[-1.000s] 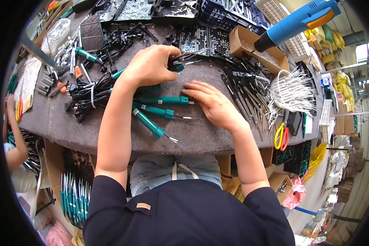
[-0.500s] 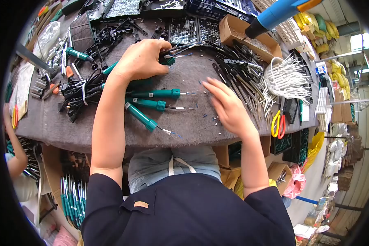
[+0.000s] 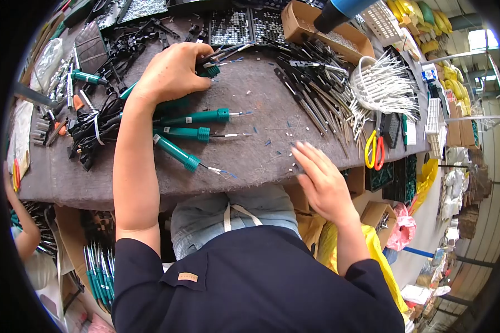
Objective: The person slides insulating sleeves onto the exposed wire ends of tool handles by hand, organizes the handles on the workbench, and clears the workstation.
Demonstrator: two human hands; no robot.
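Three green handles (image 3: 182, 133) are lying fanned out on the cloth-covered table (image 3: 250, 100), each one showing wire at its right end. The left forearm is crossing over their left ends and hiding them from me. A fourth green handle (image 3: 87, 77) is lying well apart, beyond the arm on the left. One pair of scissors (image 3: 379, 153), with one yellow grip and one red, is resting near the right table edge. Two black trays (image 3: 230, 28) of shiny beads are sitting side by side at the back, and one blue heat gun (image 3: 347, 8) is hanging partly in front of a cardboard box (image 3: 359, 46). Dark rods (image 3: 311, 94) are piling up beside a bundle of white sticks (image 3: 389, 87), too many to count; a tied black cable bundle (image 3: 96, 123) is lying left of the forearm.

The left hand (image 3: 172, 72) is curving over another green end (image 3: 210, 71) and some dark leads (image 3: 230, 51), which are showing between thumb and fingers; I cannot tell whether it is pinching them. The right hand (image 3: 326, 183) is holding nothing at the front edge, its fingers lying almost together and straight, its thumb apart. Small clippings (image 3: 268, 142) are lying just beyond its fingertips, and the three handles are pointing toward it from the left, well apart.
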